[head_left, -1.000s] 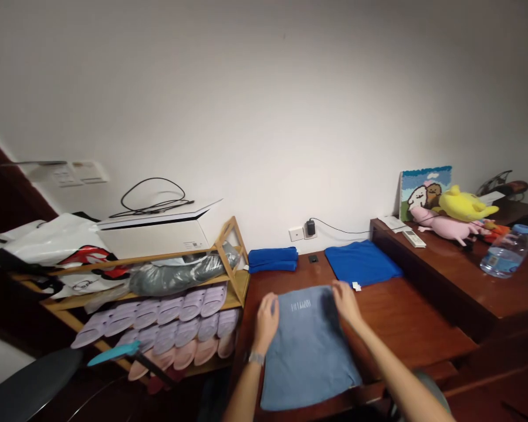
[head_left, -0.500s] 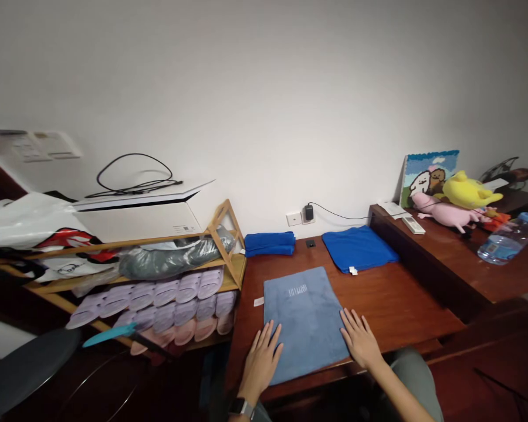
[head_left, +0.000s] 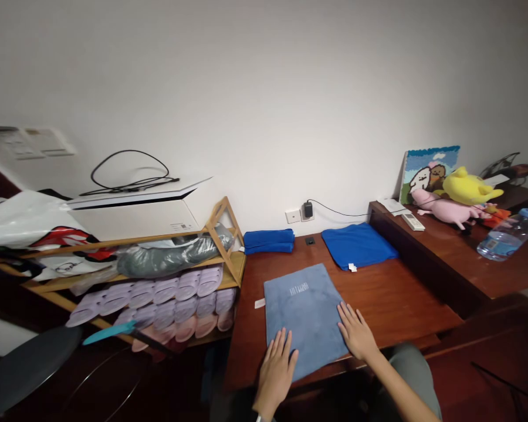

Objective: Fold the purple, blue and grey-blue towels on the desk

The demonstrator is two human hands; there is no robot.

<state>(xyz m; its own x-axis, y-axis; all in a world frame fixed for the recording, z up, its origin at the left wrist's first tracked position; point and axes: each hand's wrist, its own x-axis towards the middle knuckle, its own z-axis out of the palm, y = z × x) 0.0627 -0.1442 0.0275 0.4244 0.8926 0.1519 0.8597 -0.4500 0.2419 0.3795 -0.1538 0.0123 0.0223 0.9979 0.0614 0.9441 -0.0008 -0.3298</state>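
A grey-blue folded towel (head_left: 305,319) with white lettering near its far edge lies flat on the brown wooden desk (head_left: 405,308). A white label sticks out at its left side. My left hand (head_left: 277,369) rests flat on the towel's near left corner, fingers stretched out. At the towel's right edge lies my right hand (head_left: 356,332), its fingers extended and the fingertips on the cloth. Toward the wall are a rolled or folded bright blue cloth (head_left: 269,241) and a flat blue cloth (head_left: 358,245) with a white tag.
On the left stands a wooden rack (head_left: 229,234) with several slippers (head_left: 154,293) and a white box (head_left: 136,217). A raised wooden surface on the right holds plush toys (head_left: 449,208), a remote control (head_left: 412,221) and a water bottle (head_left: 508,237). A black charger (head_left: 308,209) is plugged into the wall.
My left hand has moved right, from the towel's left edge onto its near left corner. My right hand has shifted slightly left. The towel looks nearly unmoved.
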